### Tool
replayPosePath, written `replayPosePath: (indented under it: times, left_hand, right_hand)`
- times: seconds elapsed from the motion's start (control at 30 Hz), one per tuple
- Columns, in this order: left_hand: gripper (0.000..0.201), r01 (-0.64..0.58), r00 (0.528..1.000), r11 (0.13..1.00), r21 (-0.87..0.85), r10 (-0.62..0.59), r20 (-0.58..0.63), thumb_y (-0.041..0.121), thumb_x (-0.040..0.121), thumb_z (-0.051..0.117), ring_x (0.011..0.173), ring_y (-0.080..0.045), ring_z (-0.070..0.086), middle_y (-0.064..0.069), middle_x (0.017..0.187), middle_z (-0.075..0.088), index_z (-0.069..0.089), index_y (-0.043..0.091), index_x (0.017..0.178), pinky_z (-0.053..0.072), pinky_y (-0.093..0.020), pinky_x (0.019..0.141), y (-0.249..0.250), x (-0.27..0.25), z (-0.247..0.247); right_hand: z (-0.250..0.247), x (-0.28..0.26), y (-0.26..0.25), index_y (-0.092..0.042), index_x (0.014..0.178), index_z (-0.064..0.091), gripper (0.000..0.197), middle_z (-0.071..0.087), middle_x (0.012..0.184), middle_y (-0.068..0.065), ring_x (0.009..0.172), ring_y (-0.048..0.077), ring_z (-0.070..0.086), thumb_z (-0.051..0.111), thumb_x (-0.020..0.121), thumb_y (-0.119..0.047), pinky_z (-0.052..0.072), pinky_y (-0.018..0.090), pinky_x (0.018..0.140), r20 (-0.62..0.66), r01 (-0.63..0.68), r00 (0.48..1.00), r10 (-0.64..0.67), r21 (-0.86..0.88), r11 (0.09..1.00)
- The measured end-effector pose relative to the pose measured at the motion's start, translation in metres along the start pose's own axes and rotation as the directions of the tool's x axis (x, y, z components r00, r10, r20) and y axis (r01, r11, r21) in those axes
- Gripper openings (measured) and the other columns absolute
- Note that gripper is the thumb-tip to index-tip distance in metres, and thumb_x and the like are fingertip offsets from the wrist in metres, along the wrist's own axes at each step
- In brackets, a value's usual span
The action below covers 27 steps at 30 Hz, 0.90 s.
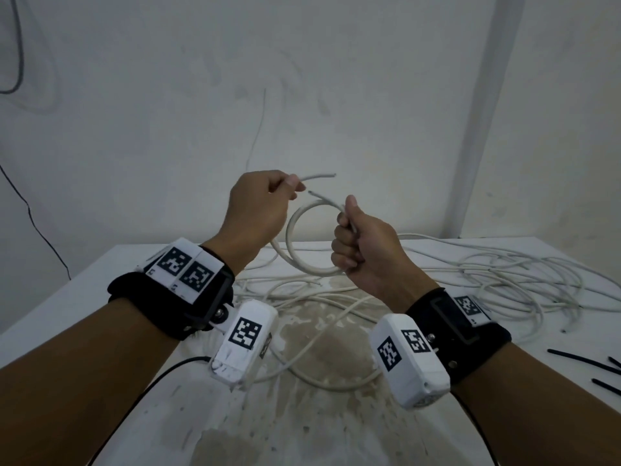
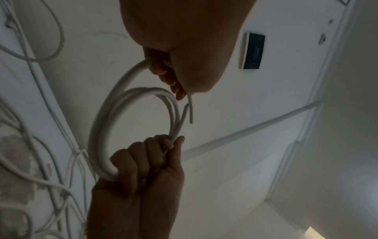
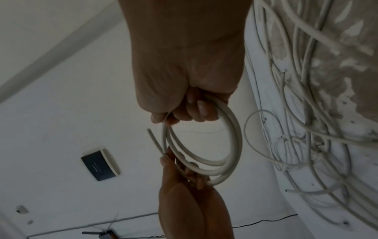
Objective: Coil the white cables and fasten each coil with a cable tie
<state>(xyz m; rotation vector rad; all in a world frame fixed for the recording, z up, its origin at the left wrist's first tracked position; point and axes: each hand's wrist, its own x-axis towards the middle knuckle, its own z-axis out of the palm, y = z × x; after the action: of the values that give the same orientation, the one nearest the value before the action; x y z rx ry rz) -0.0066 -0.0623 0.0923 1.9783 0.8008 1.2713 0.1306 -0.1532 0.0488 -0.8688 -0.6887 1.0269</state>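
Observation:
A small coil of white cable hangs in the air above the table. My right hand grips the coil's right side in a fist, thumb on top. My left hand pinches the cable near its free end, which juts out to the right above the coil. A second short end pokes out between the hands. In the left wrist view the coil runs from the left fingers down into the right hand. From the right wrist, the coil shows several turns.
A tangle of loose white cables covers the middle and right of the table. Black cable ties lie at the right edge. A thin black wire trails below my left wrist. A white wall stands close behind the table.

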Motion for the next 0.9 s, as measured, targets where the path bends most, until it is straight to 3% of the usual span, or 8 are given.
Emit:
replayPosePath:
  times: [0.2, 0.27, 0.37, 0.5, 0.67, 0.73, 0.8, 0.9]
  left_hand:
    - [0.022, 0.089, 0.970, 0.996, 0.007, -0.088, 0.226, 0.031, 0.096, 0.063, 0.079, -0.020, 0.062, -0.010, 0.094, 0.074, 0.080, 0.019, 0.087, 0.047, -0.028, 0.068, 0.012, 0.006, -0.003]
    - [0.021, 0.169, 0.935, 0.985, -0.013, -0.157, 0.318, 0.027, 0.095, 0.064, 0.095, -0.025, 0.070, -0.009, 0.096, 0.076, 0.079, 0.012, 0.091, 0.053, -0.031, 0.081, 0.013, 0.006, -0.006]
    - [0.022, 0.282, 0.867, 0.958, -0.045, -0.234, 0.440, 0.019, 0.097, 0.062, 0.091, -0.023, 0.074, -0.008, 0.093, 0.077, 0.075, 0.002, 0.097, 0.058, -0.034, 0.082, 0.014, 0.003, -0.007]
    - [0.024, 0.309, 0.897, 0.948, -0.081, -0.262, 0.355, 0.014, 0.097, 0.060, 0.079, -0.020, 0.075, -0.015, 0.087, 0.076, 0.073, -0.006, 0.095, 0.061, -0.028, 0.073, 0.010, -0.001, -0.001]
    - [0.030, 0.259, 0.920, 0.962, -0.085, -0.219, 0.325, 0.025, 0.100, 0.057, 0.070, -0.015, 0.072, -0.013, 0.091, 0.075, 0.075, 0.001, 0.096, 0.059, -0.023, 0.065, 0.006, -0.010, 0.008]
    - [0.039, 0.317, 0.921, 0.935, -0.159, -0.263, 0.287, 0.034, 0.103, 0.050, 0.079, -0.020, 0.073, -0.014, 0.098, 0.075, 0.071, 0.001, 0.106, 0.061, -0.029, 0.072, 0.004, -0.008, 0.009]
    - [0.055, 0.406, 0.911, 0.900, -0.157, -0.386, 0.141, 0.049, 0.103, 0.040, 0.103, -0.026, 0.068, -0.015, 0.123, 0.066, 0.055, 0.003, 0.129, 0.055, -0.040, 0.093, -0.005, -0.004, 0.012]
    - [0.074, 0.606, 0.794, 0.790, -0.098, -0.608, 0.003, 0.059, 0.100, 0.033, 0.129, -0.031, 0.046, -0.011, 0.149, 0.039, 0.026, 0.007, 0.151, 0.040, -0.045, 0.107, -0.016, -0.016, 0.012]
  right_hand:
    - [-0.002, 0.000, -0.001, -0.016, 0.072, 0.046, 0.040, 0.021, 0.054, -0.005, 0.043, 0.010, 0.016, 0.049, 0.102, -0.042, 0.020, 0.022, 0.039, -0.011, -0.008, 1.000, 0.007, -0.129, 0.992]
    - [-0.006, 0.001, 0.001, -0.016, 0.073, 0.046, 0.039, 0.022, 0.054, -0.005, 0.043, 0.010, 0.016, 0.048, 0.102, -0.042, 0.020, 0.021, 0.039, -0.015, -0.009, 1.000, 0.006, -0.163, 0.987]
    - [-0.011, 0.001, 0.004, -0.016, 0.073, 0.046, 0.040, 0.022, 0.053, -0.005, 0.043, 0.010, 0.016, 0.048, 0.102, -0.042, 0.020, 0.022, 0.039, -0.008, 0.001, 1.000, -0.003, -0.210, 0.978]
    - [-0.009, 0.002, 0.007, -0.015, 0.073, 0.046, 0.040, 0.022, 0.052, -0.005, 0.044, 0.010, 0.016, 0.048, 0.103, -0.041, 0.020, 0.022, 0.039, -0.009, 0.019, 1.000, -0.022, -0.239, 0.971]
    - [-0.008, 0.003, 0.008, -0.015, 0.072, 0.047, 0.040, 0.024, 0.050, -0.006, 0.043, 0.010, 0.016, 0.049, 0.103, -0.040, 0.019, 0.022, 0.039, -0.072, 0.011, 0.997, -0.023, -0.156, 0.988]
    - [-0.009, 0.006, 0.008, -0.016, 0.072, 0.046, 0.040, 0.021, 0.051, -0.006, 0.042, 0.009, 0.014, 0.048, 0.103, -0.041, 0.018, 0.021, 0.037, -0.104, 0.015, 0.994, -0.018, -0.032, 0.999]
    - [-0.011, 0.009, 0.003, -0.017, 0.071, 0.045, 0.041, 0.020, 0.050, -0.006, 0.041, 0.008, 0.014, 0.046, 0.103, -0.042, 0.016, 0.021, 0.036, -0.163, 0.062, 0.986, -0.039, 0.135, 0.989]
    - [-0.016, 0.014, -0.012, -0.017, 0.070, 0.044, 0.043, 0.022, 0.050, -0.006, 0.040, 0.009, 0.016, 0.044, 0.103, -0.044, 0.018, 0.022, 0.036, -0.285, 0.189, 0.953, -0.106, 0.281, 0.941]
